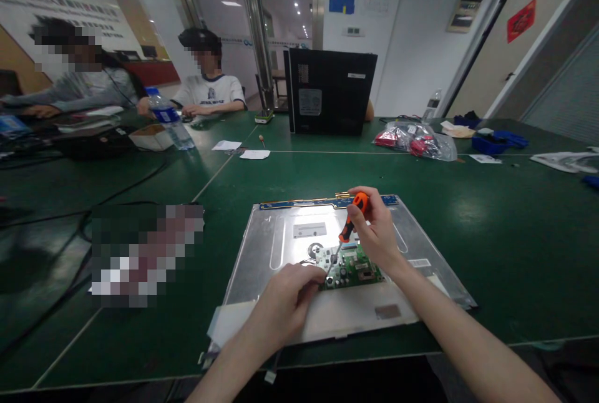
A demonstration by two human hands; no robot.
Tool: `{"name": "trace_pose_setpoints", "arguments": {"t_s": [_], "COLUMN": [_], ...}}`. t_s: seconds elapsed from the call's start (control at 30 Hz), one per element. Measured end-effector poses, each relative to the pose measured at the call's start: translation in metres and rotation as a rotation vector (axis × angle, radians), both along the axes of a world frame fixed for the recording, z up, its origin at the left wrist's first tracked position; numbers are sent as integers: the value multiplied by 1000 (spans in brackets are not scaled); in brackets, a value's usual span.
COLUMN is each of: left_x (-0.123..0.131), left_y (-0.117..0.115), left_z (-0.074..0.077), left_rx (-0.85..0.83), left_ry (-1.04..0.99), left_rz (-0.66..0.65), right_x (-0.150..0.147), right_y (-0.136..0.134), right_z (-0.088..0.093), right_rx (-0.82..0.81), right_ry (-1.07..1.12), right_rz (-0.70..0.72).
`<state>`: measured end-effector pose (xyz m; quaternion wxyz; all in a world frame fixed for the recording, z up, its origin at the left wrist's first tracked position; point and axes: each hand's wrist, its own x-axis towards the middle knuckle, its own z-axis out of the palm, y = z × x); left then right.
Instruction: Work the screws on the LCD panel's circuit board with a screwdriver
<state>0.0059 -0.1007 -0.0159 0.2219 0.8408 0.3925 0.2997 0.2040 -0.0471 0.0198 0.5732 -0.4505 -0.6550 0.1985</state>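
Note:
My right hand [378,225] grips an orange and black screwdriver [347,228], tilted with its shaft pointing down and left. Its tip reaches the left part of a green circuit board [353,262], near my left hand's fingertips. My left hand [292,291] is closed, thumb and fingers together at the board's lower left corner; what they pinch, if anything, is hidden. Beneath the board lies a flat silver display panel [266,247], back side up. A narrow blue circuit strip [299,203] runs along its far edge.
The panel lies on a green table [468,216]. Beyond it stand a black computer case [332,91], a plastic bag with red items [416,141] and a blue tray [489,143]. To the left are a water bottle [171,119], black cables [126,188] and two seated people.

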Motion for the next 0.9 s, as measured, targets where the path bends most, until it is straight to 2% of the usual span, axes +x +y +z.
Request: {"name": "trace_pose_setpoints", "arguments": {"t_s": [0.7,0.9], "left_x": [0,2], "left_y": [-1,-2], "left_z": [0,2], "left_rx": [-17,-48], "left_ry": [-37,-52], "left_rz": [-2,51], "right_x": [-1,0], "right_y": [-2,-6], "right_z": [4,1], "right_rx": [40,24], "right_ry": [-52,-7], "right_rz": [-14,-14]}}
